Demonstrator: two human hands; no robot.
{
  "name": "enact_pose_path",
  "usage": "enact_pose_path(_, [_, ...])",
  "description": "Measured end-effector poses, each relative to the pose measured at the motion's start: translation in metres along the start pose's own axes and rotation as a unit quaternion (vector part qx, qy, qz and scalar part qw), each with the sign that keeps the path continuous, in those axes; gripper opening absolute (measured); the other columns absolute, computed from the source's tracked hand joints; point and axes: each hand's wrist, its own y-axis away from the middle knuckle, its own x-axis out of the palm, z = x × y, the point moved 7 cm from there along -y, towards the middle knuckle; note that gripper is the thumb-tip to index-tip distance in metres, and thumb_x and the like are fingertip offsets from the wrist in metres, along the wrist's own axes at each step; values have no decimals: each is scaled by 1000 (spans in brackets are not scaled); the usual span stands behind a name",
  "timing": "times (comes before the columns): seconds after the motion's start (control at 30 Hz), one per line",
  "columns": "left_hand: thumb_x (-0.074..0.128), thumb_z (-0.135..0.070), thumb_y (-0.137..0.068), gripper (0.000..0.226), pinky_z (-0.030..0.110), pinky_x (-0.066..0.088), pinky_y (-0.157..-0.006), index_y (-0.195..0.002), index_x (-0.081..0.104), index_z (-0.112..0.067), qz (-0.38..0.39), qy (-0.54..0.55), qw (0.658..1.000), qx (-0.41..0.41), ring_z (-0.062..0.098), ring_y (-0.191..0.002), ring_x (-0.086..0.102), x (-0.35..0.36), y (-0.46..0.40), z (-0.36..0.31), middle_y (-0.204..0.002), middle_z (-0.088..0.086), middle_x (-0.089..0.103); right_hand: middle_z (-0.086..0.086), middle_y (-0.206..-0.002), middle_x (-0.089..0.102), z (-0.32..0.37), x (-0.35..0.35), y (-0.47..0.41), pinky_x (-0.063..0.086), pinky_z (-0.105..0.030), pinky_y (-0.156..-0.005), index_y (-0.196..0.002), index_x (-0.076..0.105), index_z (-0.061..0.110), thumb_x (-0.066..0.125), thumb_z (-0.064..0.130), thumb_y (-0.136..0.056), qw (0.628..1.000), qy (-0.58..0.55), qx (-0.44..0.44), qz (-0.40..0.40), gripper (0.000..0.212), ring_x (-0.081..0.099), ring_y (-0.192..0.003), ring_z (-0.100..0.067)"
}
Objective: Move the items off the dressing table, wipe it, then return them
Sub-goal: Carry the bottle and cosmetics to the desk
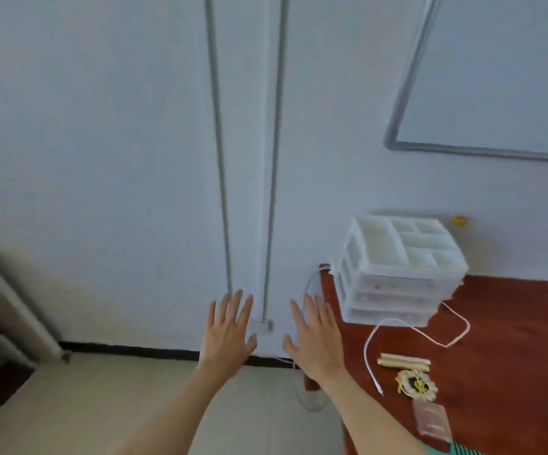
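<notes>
Left hand (230, 333) and right hand (315, 339) spread, holding nothing.

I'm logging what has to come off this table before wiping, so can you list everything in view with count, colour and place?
dressing table: one, reddish-brown wood, right side of view.
drawer organiser: one, translucent white, far left corner of the table, against the wall.
cable: one, white, looping across the table in front of the organiser.
sticks: a pair, cream, lying side by side near the table's left edge.
hair tie: one, cream and yellow, just nearer than the sticks.
flat case: one, clear pinkish, nearest the camera.
yellow knob: one, on the wall behind the organiser.
pipes: two, grey, vertical on the wall.
shelf unit: one, white, far left.
left hand: open, empty, raised off the table's left side.
right hand: open, empty, beside it.
</notes>
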Motion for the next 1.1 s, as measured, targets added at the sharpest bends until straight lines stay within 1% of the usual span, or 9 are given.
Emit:
enact_pose_path(0.17, [37,-47,-74,68,50,26,-101,-131,48,-11,-14,-61,981,-185,34,-119,48,-57,107,144,-133,14,51,-16,-136,48,177,1,-31,33,-50,-103,-129,52,15,56,43,-76,982,-59,-178,-19,60,41,-128,-37])
enact_pose_path(0.3, [70,-44,-63,72,53,39,-98,-125,54,-12,-38,-105,943,-312,33,-120,44,-111,202,230,-131,14,50,-17,-131,52,319,3,-24,36,-47,-103,-125,56,16,46,44,-76,953,-95,-286,-14,57,45,-125,-38])
enact_pose_path(0.37, [75,-46,-60,76,53,41,-95,-125,56,-12,-45,-121,924,-361,33,-120,47,-134,250,262,-129,14,53,-18,-130,54,385,5,-12,33,-46,-104,-124,59,16,41,46,-77,939,-114,-326,-1,59,47,-122,-39])
enact_pose_path(0.5, [46,-54,-75,66,51,30,-102,-127,55,-14,-10,-135,887,-441,33,-123,46,-159,341,324,-132,14,52,-17,-126,58,503,8,20,45,-48,-93,-121,62,18,38,50,-76,911,-126,-392,32,60,52,-118,-38])
enact_pose_path(0.67, [35,-55,-77,68,50,27,-101,-128,54,-14,31,-131,851,-508,33,-123,42,-167,431,387,-133,15,51,-17,-128,56,614,12,56,40,-48,-97,-123,60,19,39,50,-76,883,-141,-446,44,60,48,-123,-36])
enact_pose_path(0.8, [71,-52,-66,75,53,40,-96,-127,54,-13,17,-132,834,-536,36,-118,51,-173,469,424,-130,16,53,-17,-130,55,680,23,68,31,-45,-102,-126,58,20,37,51,-78,865,-138,-480,57,60,45,-126,-35])
enact_pose_path(0.87, [76,-50,-61,79,54,41,-94,-127,54,-12,14,-137,824,-550,36,-117,52,-173,482,446,-129,17,54,-18,-133,52,712,31,67,31,-47,-103,-128,56,19,36,50,-79,855,-141,-494,71,61,42,-128,-36])
enact_pose_path(1.0, [73,-50,-66,80,53,40,-96,-132,47,-14,20,-136,808,-573,35,-121,49,-162,494,498,-133,16,51,-17,-134,51,770,56,52,36,-48,-101,-129,54,19,34,50,-80,838,-132,-522,90,62,41,-129,-37])
enact_pose_path(1.1, [58,-53,-72,73,53,41,-95,-133,40,-15,36,-111,791,-600,34,-120,50,-146,493,547,-133,15,52,-17,-137,48,815,78,25,33,-48,-103,-131,52,20,37,50,-82,823,-120,-548,92,60,37,-131,-37])
